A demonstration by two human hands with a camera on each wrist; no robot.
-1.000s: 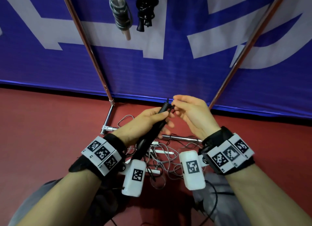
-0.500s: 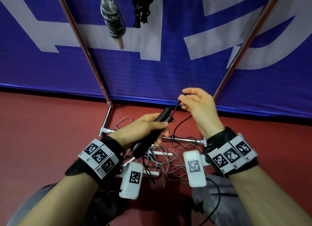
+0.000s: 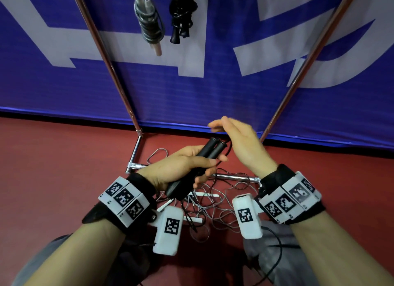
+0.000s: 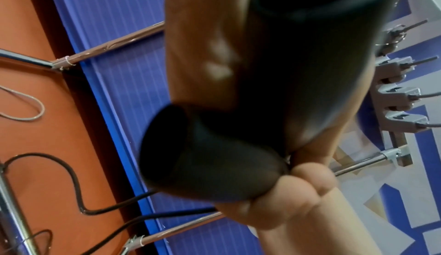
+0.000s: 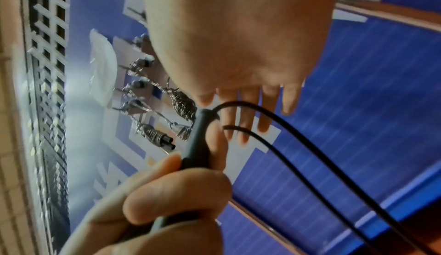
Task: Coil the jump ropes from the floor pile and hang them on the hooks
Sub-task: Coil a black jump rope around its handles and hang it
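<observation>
black jump rope handles (image 3: pixel 210 151): two, side by side, gripped in the left hand (image 3: pixel 179 168), fingers curled round them, above the floor pile. black cord (image 5: pixel 274 119): runs from the handle tops past the right hand (image 3: pixel 245 145), whose fingers lie straight and apart, holding nothing. floor pile (image 3: pixel 215 204): grey ropes tangled on red floor (image 3: pixel 53 168) by the rack's base bar (image 3: pixel 232 176). two coiled ropes (image 3: pixel 149 23) hang above, against a blue banner (image 3: pixel 213 93).

Your right hand (image 5: pixel 238 38) is spreading its straight fingers (image 5: pixel 248 115) above, holding nothing. Below it, your left hand (image 5: pixel 167 193) is curling round black handles (image 5: pixel 198 142), from whose top two black cords (image 5: pixel 298 132) are arcing down to the right. Coiled ropes (image 5: pixel 182 102) are hanging on hooks (image 5: pixel 140 84) behind.
</observation>
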